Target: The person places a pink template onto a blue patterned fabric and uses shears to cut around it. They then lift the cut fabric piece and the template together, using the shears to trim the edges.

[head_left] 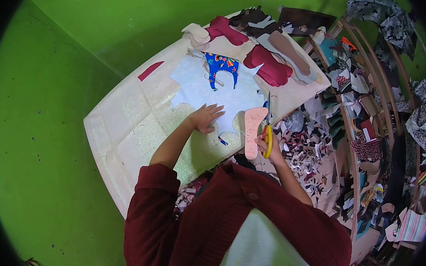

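Note:
On the light blue cloth (197,82) my left hand (205,118) lies flat with its fingers spread. The cloth has curved cutouts along its edges, and a blue patterned part (222,63) shows at its top. My right hand (272,148) is closed on yellow-handled scissors (268,140), whose blades point up and away from me. A pink sole-shaped template (253,130) with writing on it is also in that hand, held beside the scissors near the table's front edge.
The pale table (124,134) bears maroon pieces (267,67), cream pieces (196,35), a brown sole shape (289,51) and a maroon scrap (151,71). Scraps (303,151) cover the floor at the right, beside a rack (350,158) full of fabric. A green wall stands at the left.

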Available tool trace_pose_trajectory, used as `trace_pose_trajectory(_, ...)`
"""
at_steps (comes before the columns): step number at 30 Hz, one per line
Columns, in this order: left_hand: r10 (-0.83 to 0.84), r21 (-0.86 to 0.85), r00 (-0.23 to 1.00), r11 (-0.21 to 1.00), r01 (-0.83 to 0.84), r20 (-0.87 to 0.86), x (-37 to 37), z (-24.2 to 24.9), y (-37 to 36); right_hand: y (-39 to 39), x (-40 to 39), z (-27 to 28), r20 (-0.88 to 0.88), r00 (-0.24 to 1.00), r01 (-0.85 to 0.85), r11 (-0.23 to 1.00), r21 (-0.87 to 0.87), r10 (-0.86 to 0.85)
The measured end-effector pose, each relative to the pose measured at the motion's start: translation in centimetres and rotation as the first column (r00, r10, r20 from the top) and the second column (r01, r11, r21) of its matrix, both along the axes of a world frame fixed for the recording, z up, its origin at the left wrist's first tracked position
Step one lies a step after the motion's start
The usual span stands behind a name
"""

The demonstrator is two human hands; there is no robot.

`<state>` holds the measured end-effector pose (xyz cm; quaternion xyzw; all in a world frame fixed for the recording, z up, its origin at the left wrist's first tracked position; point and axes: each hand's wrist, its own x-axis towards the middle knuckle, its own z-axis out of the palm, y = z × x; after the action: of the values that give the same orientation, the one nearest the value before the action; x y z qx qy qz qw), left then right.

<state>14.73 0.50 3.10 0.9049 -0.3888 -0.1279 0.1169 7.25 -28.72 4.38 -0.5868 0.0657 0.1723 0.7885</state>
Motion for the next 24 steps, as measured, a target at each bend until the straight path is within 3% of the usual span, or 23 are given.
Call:
trace_pose_trajectory(5,0.000,0.101,0.998,0.995,0.006,-0.056,0.5,1.3,-1.2,-0.1,-0.4,-0.1,-0.007,1.000,0.029,0.999,0.014,-0.029)
trace_pose_trajectory(7,-0.045,0.059,0.997,0.997,0.041,0.063,0.4,1.3,-1.6,-0.1,-0.5,0.2,0.006,0.999,0.035,0.999,0.023,-0.035)
trace_pose_trajectory(11,-0.064,0.059,0.989,0.997,0.056,0.132,0.0,0.3,-2.9,-0.3,-0.5,0.4,-0.004,0.999,0.052,0.998,0.029,-0.052)
trace_pose_trajectory(13,0.019,0.145,0.918,0.986,-0.083,0.395,-0.3,-1.2,-3.6,-0.4,-0.4,0.3,0.007,0.999,0.052,0.998,0.023,-0.053)
trace_pose_trajectory(14,0.014,0.148,0.918,0.986,-0.079,0.395,-0.1,-1.9,-3.6,-0.4,-0.5,0.3,0.000,0.998,0.062,0.998,0.026,-0.062)
trace_pose_trajectory(16,0.173,0.041,0.904,0.978,-0.205,0.392,0.2,-2.9,-3.5,-0.6,-0.7,0.5,-0.009,0.997,0.073,0.997,0.031,-0.073)
trace_pose_trajectory(17,0.172,0.043,0.904,0.978,-0.205,0.391,0.5,-3.3,-3.1,-0.7,-0.7,0.6,-0.006,0.997,0.072,0.997,0.043,-0.072)
trace_pose_trajectory(19,0.301,-0.255,0.931,0.935,-0.246,0.206,1.2,-2.3,-2.1,-0.9,-0.7,0.7,-0.001,0.998,0.069,0.996,0.057,-0.069)
trace_pose_trajectory(20,0.302,-0.252,0.930,0.936,-0.247,0.210,1.4,-1.8,-1.8,-1.1,-0.7,0.7,0.002,0.998,0.061,0.997,0.053,-0.062)
trace_pose_trajectory(22,0.388,-0.405,0.889,0.874,-0.270,0.243,1.4,1.7,-1.3,-1.3,-0.4,0.9,0.009,0.999,0.049,0.997,0.055,-0.049)
trace_pose_trajectory(24,0.424,-0.429,0.873,0.853,-0.296,0.240,1.9,4.6,-0.3,-1.3,0.0,1.5,0.027,0.999,0.044,0.997,0.062,-0.046)
